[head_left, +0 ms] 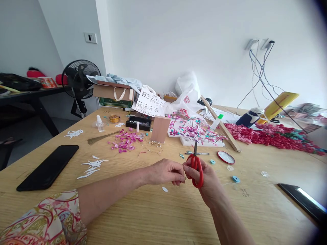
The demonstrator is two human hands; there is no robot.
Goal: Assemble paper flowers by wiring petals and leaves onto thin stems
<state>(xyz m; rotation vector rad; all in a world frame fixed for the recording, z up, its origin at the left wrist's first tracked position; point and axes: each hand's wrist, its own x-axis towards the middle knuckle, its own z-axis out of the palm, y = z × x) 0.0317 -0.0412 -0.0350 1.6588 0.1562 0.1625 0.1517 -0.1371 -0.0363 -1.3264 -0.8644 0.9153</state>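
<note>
- A white petal-shaped piece (165, 189) lies on the wooden table (153, 221), just on the near side of the left fingers.
- The left hand (162, 172) curls its fingers together; whether they pinch anything, one cannot tell.
- Beside it, the right hand (206, 183) clamps its fingers around red-handled scissors (194, 161), the blades pointing away from them.
- A blue spool (235, 179) sits to the right of those fingers.
- Beyond the left fingers, pink petals (125, 136) lie scattered near an upright wooden block (160, 130).
- Past the right fingers spread purple-pink flower sprays (191, 130).
</note>
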